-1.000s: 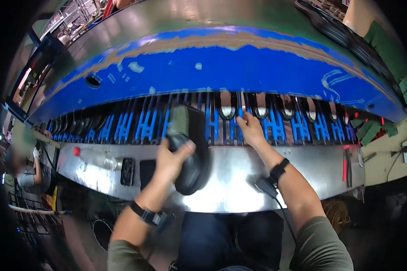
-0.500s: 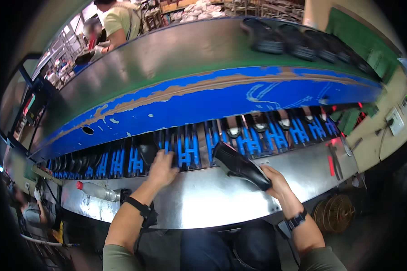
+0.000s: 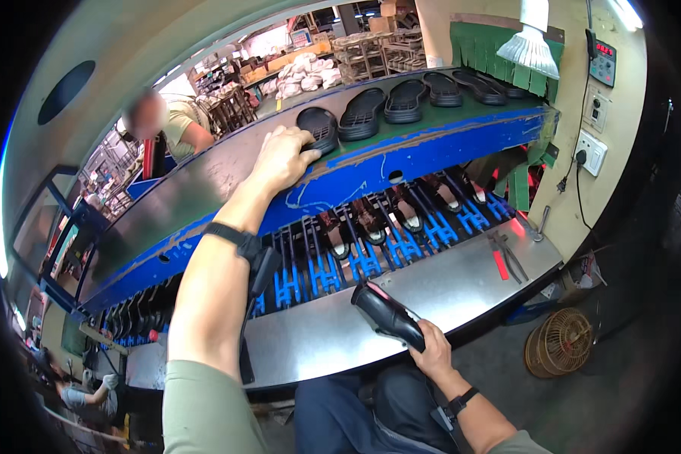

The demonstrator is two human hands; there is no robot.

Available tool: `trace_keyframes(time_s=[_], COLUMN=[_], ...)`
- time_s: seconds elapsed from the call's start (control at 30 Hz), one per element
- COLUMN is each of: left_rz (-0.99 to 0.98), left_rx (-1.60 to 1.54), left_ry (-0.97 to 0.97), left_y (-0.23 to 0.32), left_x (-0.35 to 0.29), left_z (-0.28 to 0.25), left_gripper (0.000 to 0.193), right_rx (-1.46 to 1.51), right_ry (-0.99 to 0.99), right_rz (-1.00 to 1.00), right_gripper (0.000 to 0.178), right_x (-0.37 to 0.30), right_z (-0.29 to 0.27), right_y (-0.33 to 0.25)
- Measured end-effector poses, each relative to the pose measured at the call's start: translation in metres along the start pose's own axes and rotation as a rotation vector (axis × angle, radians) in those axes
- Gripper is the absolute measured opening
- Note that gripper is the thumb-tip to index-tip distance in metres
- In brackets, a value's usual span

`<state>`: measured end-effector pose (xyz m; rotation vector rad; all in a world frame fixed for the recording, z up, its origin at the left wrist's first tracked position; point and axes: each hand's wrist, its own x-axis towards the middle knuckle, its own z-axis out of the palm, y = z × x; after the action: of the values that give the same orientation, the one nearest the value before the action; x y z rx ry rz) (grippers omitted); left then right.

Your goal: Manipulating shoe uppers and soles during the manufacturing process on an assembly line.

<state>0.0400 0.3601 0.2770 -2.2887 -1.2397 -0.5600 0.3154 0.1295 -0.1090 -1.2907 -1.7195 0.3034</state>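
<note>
My left hand (image 3: 284,157) reaches up to the green-surfaced upper bench and grips the nearest edge of a black shoe sole (image 3: 319,127), thumb at its front side and fingers on top. That sole is the leftmost of several laid in a row. Over the steel work surface (image 3: 303,344), my right hand (image 3: 433,351) is closed around one end of a black shoe (image 3: 384,310). The shoe tilts, its other end pointing up and left. My fingers hide part of the held end.
Below the blue bench edge (image 3: 461,132), blue racks (image 3: 363,261) carry several shoe uppers. Pliers (image 3: 509,257) lie at the right of the steel surface. A lamp (image 3: 530,53) hangs above. A wicker basket (image 3: 558,343) stands on the floor. Another person (image 3: 178,129) works beyond the bench.
My left hand has moved from the blue racks up to the leftmost sole and taken hold of it. My right hand still holds the shoe. The view has turned to the right.
</note>
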Motion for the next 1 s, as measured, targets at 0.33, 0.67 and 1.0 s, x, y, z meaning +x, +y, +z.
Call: trace_keyframes(time_s=[0.33, 0.67, 1.0], left_rz=[0.459, -0.769, -0.982], left_rx=[-0.604, -0.356, -2.407], left_ry=[-0.431, 0.135, 0.290], left_y=[0.263, 0.258, 0.212], left_x=[-0.325, -0.504, -0.477], left_z=[-0.121, -0.014, -0.030], left_gripper=[0.021, 0.060, 0.065], right_rx=[-0.122, 0.617, 1.484], right_ry=[-0.306, -0.577, -0.698], right_rz=[-0.003, 0.394, 1.096], right_gripper=[0.056, 0.039, 0.085], right_x=[0.066, -0.044, -0.194], right_z=[-0.091, -0.114, -0.076], right_y=[-0.071, -0.144, -0.099])
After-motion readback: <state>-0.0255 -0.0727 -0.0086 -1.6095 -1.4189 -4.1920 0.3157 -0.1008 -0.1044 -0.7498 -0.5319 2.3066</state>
